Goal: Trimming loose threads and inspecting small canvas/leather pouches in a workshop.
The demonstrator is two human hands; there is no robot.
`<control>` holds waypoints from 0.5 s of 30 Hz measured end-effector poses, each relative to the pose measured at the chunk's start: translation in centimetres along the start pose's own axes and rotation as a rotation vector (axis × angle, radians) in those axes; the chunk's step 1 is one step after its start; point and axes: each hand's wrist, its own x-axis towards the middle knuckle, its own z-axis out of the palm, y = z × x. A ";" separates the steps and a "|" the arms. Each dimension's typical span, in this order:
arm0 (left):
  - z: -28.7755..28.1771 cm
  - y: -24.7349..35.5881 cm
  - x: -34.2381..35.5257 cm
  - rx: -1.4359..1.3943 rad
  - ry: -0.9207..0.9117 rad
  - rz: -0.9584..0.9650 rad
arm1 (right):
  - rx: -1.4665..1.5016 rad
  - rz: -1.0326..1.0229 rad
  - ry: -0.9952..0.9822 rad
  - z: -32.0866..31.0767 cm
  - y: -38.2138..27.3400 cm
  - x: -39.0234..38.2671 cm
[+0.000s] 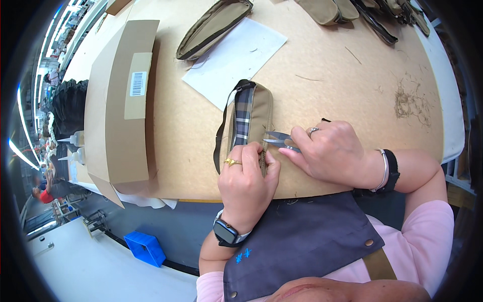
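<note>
Our two hands are close together.
We see our left hand (246, 178) with its back up, its fingers (242, 154) bent down and its thumb (272, 169) tucked near them in a pinch. Our left arm (211, 255) comes up from the bottom. Our right hand (332, 151) is curled in with its thumb pointing left, toward the other hand. Our right arm (413, 168) reaches in from the side with its elbow (435, 177) bent.

- Open lane between cardboard box (118, 126) and near pouch (261, 105).
- Right hand (334, 151) and snips (276, 137) obstruct pouch's right edge.
- Passable tabletop (322, 95) beyond that hand, as far as heaped pouches (324, 11).
</note>
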 end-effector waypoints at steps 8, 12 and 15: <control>0.0 0.0 0.1 -0.049 0.014 -0.020 | 0.028 -0.013 -0.037 -0.7 -0.1 -0.1; -0.1 0.0 0.1 -0.043 0.009 -0.018 | 0.040 -0.016 -0.035 -0.8 -0.1 0.0; -0.1 0.0 0.0 -0.037 0.006 -0.017 | 0.037 -0.025 -0.031 -0.8 0.0 0.0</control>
